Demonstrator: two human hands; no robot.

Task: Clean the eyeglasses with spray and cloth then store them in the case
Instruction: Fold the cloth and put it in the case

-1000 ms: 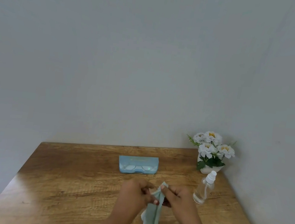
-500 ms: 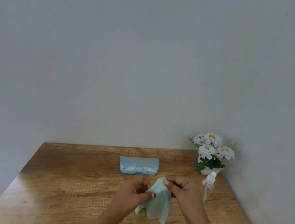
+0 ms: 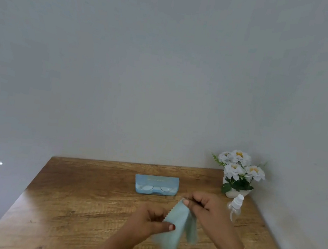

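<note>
Pinching cleaning cloth [image 3: 178, 228] at 2 spots, left hand [image 3: 147, 223] low, right hand [image 3: 210, 213] higher, over table [image 3: 89, 197]; eyeglass case [image 3: 156, 185], spray bottle [image 3: 235, 206] behind.

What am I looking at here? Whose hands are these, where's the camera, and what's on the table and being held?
There is no robot here: these are a person's two bare hands, filmed by one wide-angle camera worn on the head, looking forward and down. That is the only view. The left hand and right hand each pinch a pale blue-green cleaning cloth, held above a wooden table. On the table are a light blue eyeglasses case at the back, a clear spray bottle just beyond the right hand, and a white pot of flowers in the far right corner. Lens shapes show on the case; whether glasses are inside, I cannot tell.
</note>
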